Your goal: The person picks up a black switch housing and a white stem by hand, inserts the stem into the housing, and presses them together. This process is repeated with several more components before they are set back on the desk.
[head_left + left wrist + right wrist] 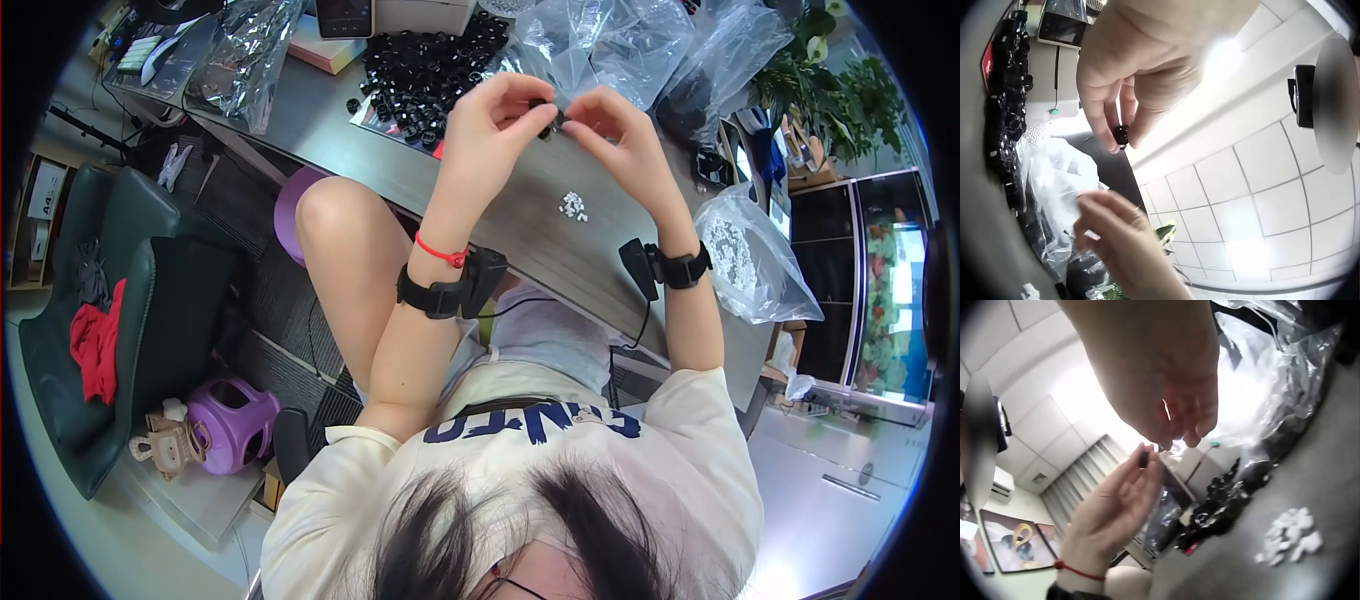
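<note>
Above the table, my left hand [490, 130] pinches a small black plastic piece [1122, 134] between thumb and fingertips. My right hand [625, 145] is close beside it, fingers bent and the thumb near the fingertips. In the left wrist view the right hand [1119, 240] appears a little apart from the black piece; I cannot tell whether it holds anything small. On the table below lies a little pile of small white pieces [573, 207]. A large heap of similar black pieces [425, 75] spreads beyond the left hand.
Clear plastic bags [600, 50] cover the table's far side. Another bag with white pieces [735, 250] lies at the right edge. A device with a screen [345, 18] stands behind the black heap. Green plants [840, 95] are at the far right, a dark green chair [150, 220] at left.
</note>
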The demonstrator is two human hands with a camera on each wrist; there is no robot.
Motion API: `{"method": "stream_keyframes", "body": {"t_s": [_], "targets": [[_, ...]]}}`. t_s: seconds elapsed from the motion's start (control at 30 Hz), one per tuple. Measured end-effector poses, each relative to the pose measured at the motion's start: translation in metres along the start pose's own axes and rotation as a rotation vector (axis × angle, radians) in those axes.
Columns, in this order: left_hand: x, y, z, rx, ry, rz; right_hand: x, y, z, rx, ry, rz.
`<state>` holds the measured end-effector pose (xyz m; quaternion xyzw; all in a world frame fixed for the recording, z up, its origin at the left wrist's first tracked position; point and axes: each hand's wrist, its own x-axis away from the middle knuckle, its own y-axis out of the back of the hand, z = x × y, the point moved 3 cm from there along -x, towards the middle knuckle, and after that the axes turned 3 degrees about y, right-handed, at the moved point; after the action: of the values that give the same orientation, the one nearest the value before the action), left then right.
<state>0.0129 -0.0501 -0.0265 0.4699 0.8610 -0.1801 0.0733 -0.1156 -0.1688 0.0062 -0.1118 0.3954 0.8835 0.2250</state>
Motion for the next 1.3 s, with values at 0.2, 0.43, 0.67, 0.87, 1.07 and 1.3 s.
{"method": "stream_keyframes", "body": {"t_s": [0.2,0.43,0.67,0.87,1.07,1.3], "targets": [[0.001,0.007,-0.020,0.062,0.011,-0.088,0.012,-0.007,-0.051,0.298,-0.135,0.133],[0.001,0.006,-0.017,0.114,-0.022,-0.111,0.012,-0.015,-0.058,0.400,-0.079,0.184],[0.001,0.006,-0.018,0.078,-0.044,-0.112,0.027,-0.006,-0.046,0.407,-0.002,0.202],[0.002,0.002,-0.017,0.034,-0.038,-0.093,0.028,-0.004,-0.034,0.341,-0.077,0.172],[0.003,0.006,-0.021,-0.006,-0.025,-0.094,0.019,-0.021,-0.044,0.434,0.003,0.203],[0.004,0.005,-0.021,0.018,-0.005,-0.092,0.018,-0.022,-0.039,0.514,0.039,0.200]]}}
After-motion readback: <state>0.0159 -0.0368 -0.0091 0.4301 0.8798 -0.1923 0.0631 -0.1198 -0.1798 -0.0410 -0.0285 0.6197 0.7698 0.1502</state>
